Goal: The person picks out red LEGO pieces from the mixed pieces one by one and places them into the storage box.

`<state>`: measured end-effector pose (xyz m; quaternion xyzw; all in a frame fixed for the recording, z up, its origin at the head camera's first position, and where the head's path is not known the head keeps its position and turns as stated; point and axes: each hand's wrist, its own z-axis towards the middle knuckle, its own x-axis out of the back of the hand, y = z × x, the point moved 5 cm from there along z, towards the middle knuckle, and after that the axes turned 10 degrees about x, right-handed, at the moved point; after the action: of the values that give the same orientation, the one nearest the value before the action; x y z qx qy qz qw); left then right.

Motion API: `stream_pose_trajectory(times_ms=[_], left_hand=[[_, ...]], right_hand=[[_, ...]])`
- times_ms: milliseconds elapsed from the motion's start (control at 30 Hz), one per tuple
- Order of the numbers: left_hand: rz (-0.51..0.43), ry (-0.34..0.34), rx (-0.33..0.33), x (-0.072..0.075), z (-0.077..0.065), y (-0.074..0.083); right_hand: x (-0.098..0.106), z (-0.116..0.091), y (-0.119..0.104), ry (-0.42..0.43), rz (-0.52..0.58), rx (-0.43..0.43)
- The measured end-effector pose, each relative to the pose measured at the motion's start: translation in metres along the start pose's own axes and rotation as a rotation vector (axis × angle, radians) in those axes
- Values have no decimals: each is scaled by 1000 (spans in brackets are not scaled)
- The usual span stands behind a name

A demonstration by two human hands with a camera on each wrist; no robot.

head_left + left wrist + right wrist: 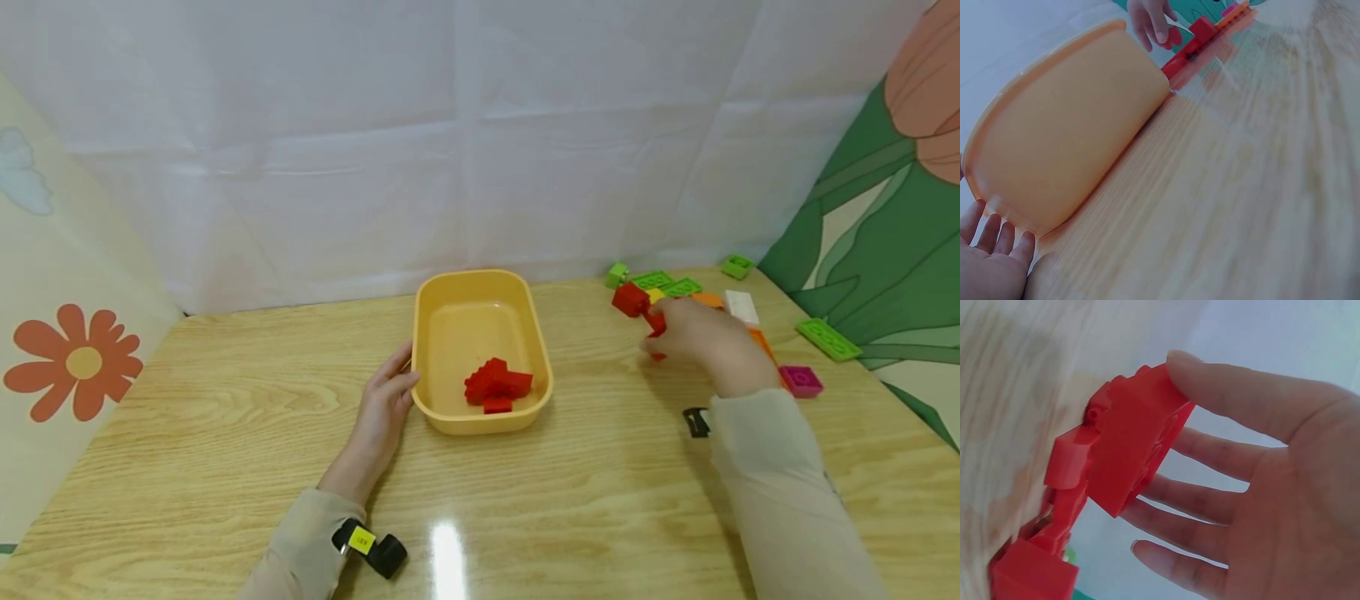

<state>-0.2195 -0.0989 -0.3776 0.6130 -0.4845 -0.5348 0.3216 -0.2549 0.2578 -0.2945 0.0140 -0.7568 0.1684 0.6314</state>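
A yellow bin (480, 423) stands on the table with several red toy bricks (495, 382) at its near end. My left hand (384, 400) touches the bin's left wall, its fingertips against the outside in the left wrist view. Off to the right, my right hand (701, 337) pinches a red building brick (1138, 434) between thumb and fingers. The held brick tilts, with round studs along its edge. Close beside it, other red bricks (1035, 569) are seen in the right wrist view; whether they touch it I cannot tell.
Green plates (828, 339), a white brick (742, 307), a magenta brick (801, 381) and orange pieces lie around the right hand. A small black piece (697, 422) sits near the right sleeve. A white cloth (337, 150) hangs behind the wooden table (247, 392).
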Motion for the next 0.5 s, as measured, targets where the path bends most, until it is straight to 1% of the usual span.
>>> stream_pose_trajectory(times_ms=[267,367,500], left_hand=[[1,3,3,0,1,0],[2,4,8,1,1,0],[6,4,8,2,1,0]], right_hand=[[8,2,-16,31,-30,24],[9,2,-23,57,-52,32],[11,3,-32,114,-70,44]])
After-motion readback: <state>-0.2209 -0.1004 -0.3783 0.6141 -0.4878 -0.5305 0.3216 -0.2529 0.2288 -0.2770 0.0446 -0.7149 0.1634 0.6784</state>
